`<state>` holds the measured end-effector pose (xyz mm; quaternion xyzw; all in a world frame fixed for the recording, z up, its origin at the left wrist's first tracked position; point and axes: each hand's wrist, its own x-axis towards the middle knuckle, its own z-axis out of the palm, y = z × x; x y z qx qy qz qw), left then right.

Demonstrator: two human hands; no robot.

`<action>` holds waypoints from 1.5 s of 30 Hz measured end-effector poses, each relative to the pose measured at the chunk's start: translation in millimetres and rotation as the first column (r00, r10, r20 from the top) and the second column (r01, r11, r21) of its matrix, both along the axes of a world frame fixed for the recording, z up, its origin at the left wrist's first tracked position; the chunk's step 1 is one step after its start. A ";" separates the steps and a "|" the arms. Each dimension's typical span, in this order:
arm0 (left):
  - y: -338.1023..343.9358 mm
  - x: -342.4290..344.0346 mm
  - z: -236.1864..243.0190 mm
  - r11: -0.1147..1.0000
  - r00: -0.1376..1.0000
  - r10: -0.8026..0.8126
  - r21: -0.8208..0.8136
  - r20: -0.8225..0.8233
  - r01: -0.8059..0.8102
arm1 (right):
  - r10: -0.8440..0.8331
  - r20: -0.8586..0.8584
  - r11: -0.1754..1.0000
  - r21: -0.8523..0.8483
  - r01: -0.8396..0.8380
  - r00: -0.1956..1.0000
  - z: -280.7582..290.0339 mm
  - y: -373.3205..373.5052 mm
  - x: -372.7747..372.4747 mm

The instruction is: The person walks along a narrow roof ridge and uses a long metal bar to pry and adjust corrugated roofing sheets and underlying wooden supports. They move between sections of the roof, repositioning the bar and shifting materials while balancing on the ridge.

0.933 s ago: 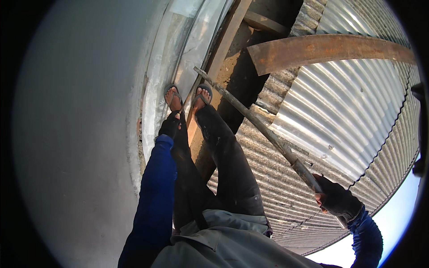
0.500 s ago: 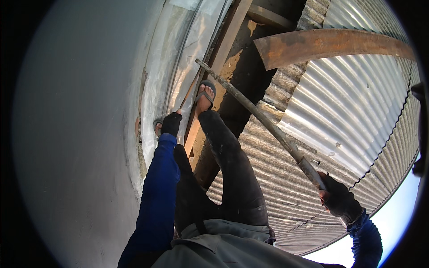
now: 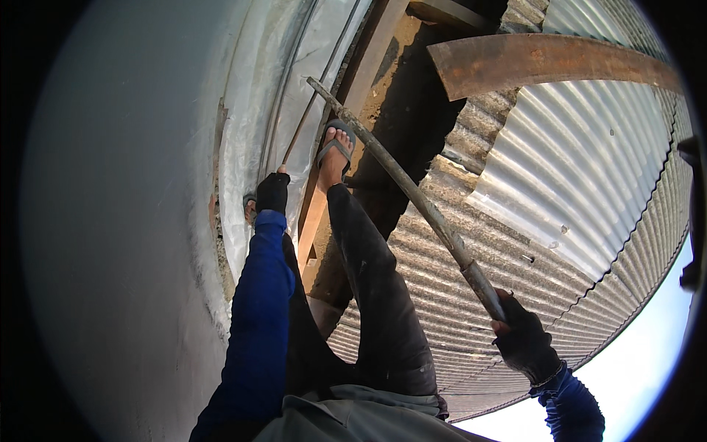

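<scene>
My right hand [image 3: 527, 340], in a black fingerless glove, is closed round the lower end of a long, dirty grey-brown pole [image 3: 412, 193]. The pole slants up and left, with a thicker section near my grip. Its far tip lies over the plastic-covered ledge, close to my sandalled foot [image 3: 335, 151]. On the left, my gloved left hand [image 3: 273, 193] is closed on a thin rod [image 3: 298, 131] that runs upward and crosses beneath the pole's tip. Where the thin rod's far end lies, I cannot tell.
A smooth grey wall [image 3: 125, 221] rises along my left. My feet stand by clear plastic sheeting [image 3: 250, 125] and a wooden beam [image 3: 366, 66]. A dark gap [image 3: 420, 110] separates the beam from corrugated roofing [image 3: 567, 162]. A rusty curved metal strip [image 3: 545, 60] lies across the roofing.
My right hand has moved left and slightly down with the pole, whose tip has shifted up and left. My left hand has moved slightly left and up, still gripping the thin rod.
</scene>
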<state>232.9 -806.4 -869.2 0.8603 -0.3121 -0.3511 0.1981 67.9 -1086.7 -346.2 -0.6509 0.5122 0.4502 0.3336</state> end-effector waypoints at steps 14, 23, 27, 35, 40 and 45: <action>31.6 7.0 -28.4 0.930 0.647 0.342 0.147 -0.681 -0.338 | 0.121 0.004 0.988 0.101 -0.120 0.993 -41.9 -29.7 -14.9; 44.0 -22.8 -14.8 0.935 0.595 0.353 0.255 -0.722 -0.245 | 0.098 -0.137 0.990 0.119 -0.082 0.986 -5.8 -58.7 11.2; 54.6 -23.1 -11.8 0.896 0.467 0.375 0.184 -0.801 -0.404 | 0.107 -0.140 0.987 0.132 -0.088 0.984 -1.9 -61.6 1.7; 64.7 -30.0 -10.7 0.907 0.575 0.412 0.259 -0.707 -0.332 | 0.148 -0.179 0.978 0.171 -0.118 0.973 7.1 -57.7 3.9; 64.1 -27.2 -3.7 0.886 0.604 0.462 0.315 -0.649 -0.339 | 0.007 -0.199 0.969 0.244 0.043 0.980 9.8 -20.5 2.1; 70.4 -16.4 -5.2 0.918 0.719 0.396 0.237 -0.571 -0.318 | -0.216 -0.255 0.932 0.233 0.277 0.942 4.1 0.9 -6.8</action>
